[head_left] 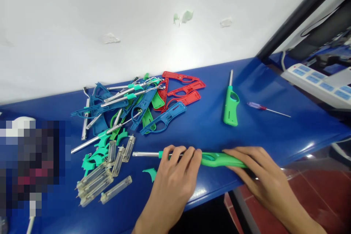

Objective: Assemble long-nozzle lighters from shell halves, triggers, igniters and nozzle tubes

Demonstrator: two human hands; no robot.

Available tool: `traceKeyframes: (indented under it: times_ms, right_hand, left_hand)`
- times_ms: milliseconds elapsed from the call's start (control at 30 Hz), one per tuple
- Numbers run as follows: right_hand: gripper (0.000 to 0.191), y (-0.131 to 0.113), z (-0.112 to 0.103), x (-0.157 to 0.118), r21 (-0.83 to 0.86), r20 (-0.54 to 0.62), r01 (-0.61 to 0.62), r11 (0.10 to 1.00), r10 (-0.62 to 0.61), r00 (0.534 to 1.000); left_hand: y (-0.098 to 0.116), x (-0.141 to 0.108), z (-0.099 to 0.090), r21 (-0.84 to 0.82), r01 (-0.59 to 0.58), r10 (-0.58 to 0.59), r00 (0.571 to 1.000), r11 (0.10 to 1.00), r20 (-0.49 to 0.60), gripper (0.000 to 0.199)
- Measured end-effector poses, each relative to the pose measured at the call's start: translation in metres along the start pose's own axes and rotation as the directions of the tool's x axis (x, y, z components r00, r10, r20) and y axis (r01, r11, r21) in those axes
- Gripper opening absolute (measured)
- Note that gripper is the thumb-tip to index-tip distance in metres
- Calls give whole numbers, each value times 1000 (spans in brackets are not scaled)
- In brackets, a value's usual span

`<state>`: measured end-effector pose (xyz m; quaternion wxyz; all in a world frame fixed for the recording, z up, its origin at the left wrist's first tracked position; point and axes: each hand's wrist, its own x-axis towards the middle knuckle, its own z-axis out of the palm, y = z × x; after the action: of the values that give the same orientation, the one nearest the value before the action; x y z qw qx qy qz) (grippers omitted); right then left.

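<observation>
Both my hands grip a long green utility lighter (219,160), held level just above the front of the table, its silver barrel pointing left. My left hand (177,177) is closed over the front of the body, near the barrel's base. At the butt end, my right hand (255,164) has its fingers and thumb closed round the handle. A loose green trigger (150,173) lies just left of my left hand. Beyond my right hand, a second green lighter (231,111) lies with its barrel pointing away. My fingers hide part of the held lighter.
A pile of blue shell halves (167,117), red shell halves (186,88) and metal barrels with wires sits at the back left. Several clear fuel tanks (116,190) lie in front of it. A screwdriver (256,105) and a power strip (323,82) are on the right.
</observation>
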<state>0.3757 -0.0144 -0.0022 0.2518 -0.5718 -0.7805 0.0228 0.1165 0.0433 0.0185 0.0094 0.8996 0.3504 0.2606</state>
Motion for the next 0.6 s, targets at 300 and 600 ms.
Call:
traceKeyframes:
  times_ms: [300,600]
  right_hand:
    - [40,0,-2,0,59,-30,43,997,-42,999]
    - [30,-3,-3,2,80,-13,13,997,-12,1000]
  left_hand:
    - [-2,-2,-1,-95,19,-17,1000,995,20,51]
    - [-1,-6,1,-56,27,-22,996,998,83,49]
